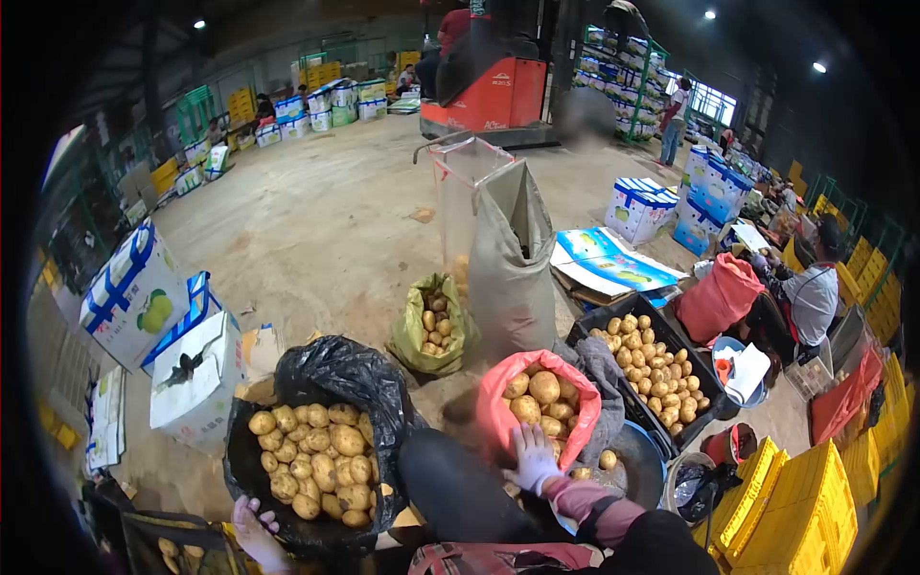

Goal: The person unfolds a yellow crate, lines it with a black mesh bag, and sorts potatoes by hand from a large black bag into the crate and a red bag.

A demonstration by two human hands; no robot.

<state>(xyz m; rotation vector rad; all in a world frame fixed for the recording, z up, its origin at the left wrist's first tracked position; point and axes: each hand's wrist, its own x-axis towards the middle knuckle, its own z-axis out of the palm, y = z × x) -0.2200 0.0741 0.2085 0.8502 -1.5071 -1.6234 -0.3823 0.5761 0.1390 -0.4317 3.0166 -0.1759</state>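
Note:
My right hand (533,462), in a pale glove, has its fingers spread against the front of a pink bag (491,393) holding potatoes (544,387). At the lower left, my left hand (257,529) is beside the rim of a black plastic bag (326,369) full of potatoes (324,470); its fingers are apart and nothing shows in them. A blue basin (652,470) with a few potatoes lies under and right of the pink bag. Right of that, a black crate (711,414) holds many potatoes, with a grey cloth (602,383) at its near side.
A green bag (412,326) of potatoes and a tall grey sack (513,297) stand ahead. White boxes (196,383) are at left, yellow crates (800,508) at lower right. A co-worker (815,292) sits at right. A red forklift (494,96) is farther back.

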